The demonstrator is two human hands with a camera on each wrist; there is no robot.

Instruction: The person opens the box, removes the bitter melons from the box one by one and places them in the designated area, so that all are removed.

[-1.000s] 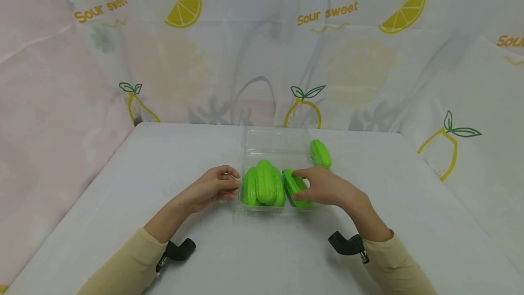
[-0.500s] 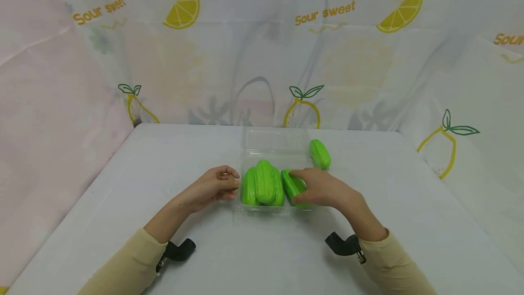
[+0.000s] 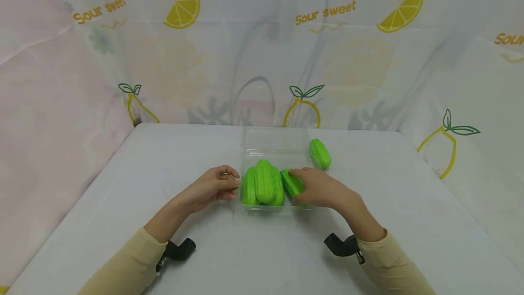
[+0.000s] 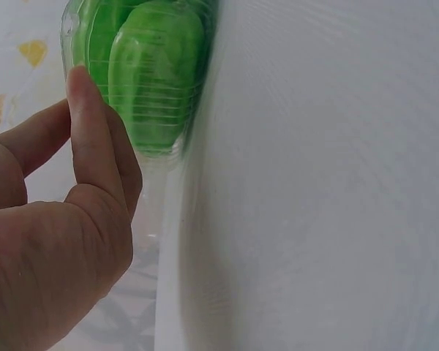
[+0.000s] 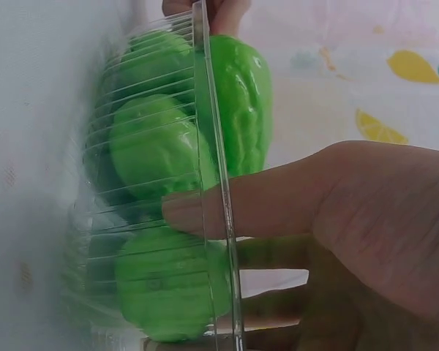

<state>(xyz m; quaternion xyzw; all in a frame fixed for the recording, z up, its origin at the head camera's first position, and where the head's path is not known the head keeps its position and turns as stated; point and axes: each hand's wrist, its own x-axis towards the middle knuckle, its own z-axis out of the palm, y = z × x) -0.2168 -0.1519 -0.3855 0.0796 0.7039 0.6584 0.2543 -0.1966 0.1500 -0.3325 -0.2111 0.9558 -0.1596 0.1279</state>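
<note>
A clear plastic clamshell box (image 3: 262, 208) stands in the middle of the table with its lid (image 3: 276, 141) tipped back. Several lumpy green bitter melons (image 3: 265, 183) fill its left part, one on top of the others. My left hand (image 3: 210, 189) pinches the box's left rim between thumb and fingers, as the left wrist view also shows. Inside the box at the right, my right hand (image 3: 323, 188) holds another bitter melon (image 5: 172, 285), thumb on one side and fingers on the other. That melon is partly hidden by the hand.
One more bitter melon (image 3: 320, 154) lies on the table just beyond the box's back right corner. White cloth covers the table (image 3: 262, 258). A lemon-printed curtain (image 3: 229, 58) rises behind the table and at both sides.
My right hand has shifted slightly left and its fingers have settled closer around the bitter melon in the box. The left hand stays on the box rim.
</note>
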